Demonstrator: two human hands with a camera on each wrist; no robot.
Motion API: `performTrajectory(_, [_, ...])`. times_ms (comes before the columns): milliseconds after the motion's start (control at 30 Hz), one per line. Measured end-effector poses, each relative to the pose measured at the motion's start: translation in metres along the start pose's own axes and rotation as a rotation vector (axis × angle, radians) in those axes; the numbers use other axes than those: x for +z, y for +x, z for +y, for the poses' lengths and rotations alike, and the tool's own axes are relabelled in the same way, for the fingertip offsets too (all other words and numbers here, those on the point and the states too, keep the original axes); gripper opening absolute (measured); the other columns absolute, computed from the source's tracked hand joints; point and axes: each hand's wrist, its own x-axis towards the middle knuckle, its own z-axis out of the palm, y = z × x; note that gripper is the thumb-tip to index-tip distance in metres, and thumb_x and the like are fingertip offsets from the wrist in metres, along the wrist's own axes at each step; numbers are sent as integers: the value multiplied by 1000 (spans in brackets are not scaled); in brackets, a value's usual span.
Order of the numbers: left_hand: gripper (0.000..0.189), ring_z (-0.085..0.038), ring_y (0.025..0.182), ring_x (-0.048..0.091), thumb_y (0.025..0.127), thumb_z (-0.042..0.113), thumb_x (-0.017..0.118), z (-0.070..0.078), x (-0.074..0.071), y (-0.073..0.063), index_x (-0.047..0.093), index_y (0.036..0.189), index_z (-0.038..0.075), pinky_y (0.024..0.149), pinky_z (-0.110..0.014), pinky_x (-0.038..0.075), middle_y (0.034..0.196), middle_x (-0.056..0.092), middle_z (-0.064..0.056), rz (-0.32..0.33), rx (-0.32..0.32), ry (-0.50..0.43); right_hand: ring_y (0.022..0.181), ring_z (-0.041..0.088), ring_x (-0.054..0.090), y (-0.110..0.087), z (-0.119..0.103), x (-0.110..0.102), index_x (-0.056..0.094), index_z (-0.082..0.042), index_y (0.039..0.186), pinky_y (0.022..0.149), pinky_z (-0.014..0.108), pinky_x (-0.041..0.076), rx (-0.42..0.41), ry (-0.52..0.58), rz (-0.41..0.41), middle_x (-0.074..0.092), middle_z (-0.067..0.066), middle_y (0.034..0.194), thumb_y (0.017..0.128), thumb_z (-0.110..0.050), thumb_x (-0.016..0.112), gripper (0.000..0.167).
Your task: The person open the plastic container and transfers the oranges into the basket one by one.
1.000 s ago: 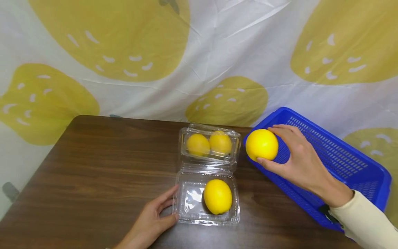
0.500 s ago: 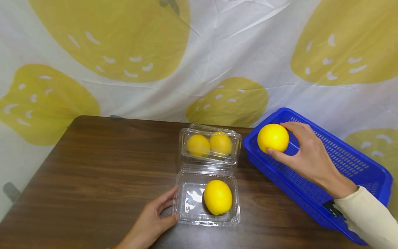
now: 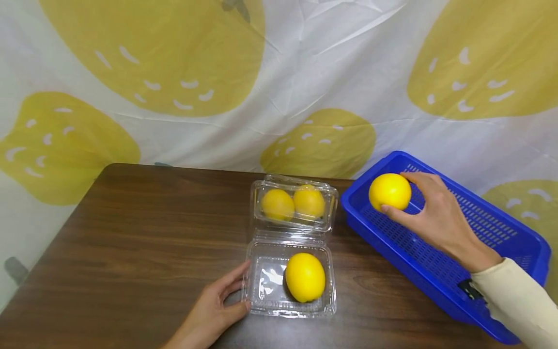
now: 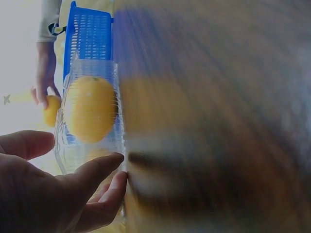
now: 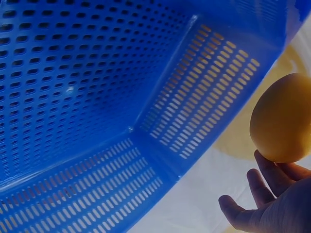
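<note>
My right hand (image 3: 440,218) holds a round yellow citrus fruit (image 3: 390,192) between thumb and fingers, over the left end of a blue plastic basket (image 3: 418,291). The right wrist view shows this fruit (image 5: 284,119) beyond the basket's rim, with some fingers spread below it. A clear plastic clamshell container (image 3: 268,303) lies with its lid folded back, and another yellow fruit (image 3: 305,277) sits in the right half of its base. My left hand (image 3: 213,305) rests at the container's left edge, fingers extended; the left wrist view shows its fingertips (image 4: 114,159) at the clear wall.
Behind the open base, two yellow fruits (image 3: 278,204) show through clear plastic. The slotted basket stands slantwise at the right of the brown wooden table (image 3: 152,242). A white cloth (image 3: 305,72) with large yellow fruit prints hangs behind the table.
My right hand has carried its fruit to the right, from the basket's left rim to above the basket's inside, slowing lately. The left hand and container have stayed put.
</note>
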Motion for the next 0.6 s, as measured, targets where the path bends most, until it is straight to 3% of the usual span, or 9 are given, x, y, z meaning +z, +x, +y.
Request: performTrajectory(600, [80,-53,144,51,93,-2,76,3,1,-1,41,164,-8,100,-21,56,166,42,-36,3,-5,-8,131,54,50,-1,28,4,59,10,146,100,75,40,75,-34,-53,61,36,140,85,-31,94,81])
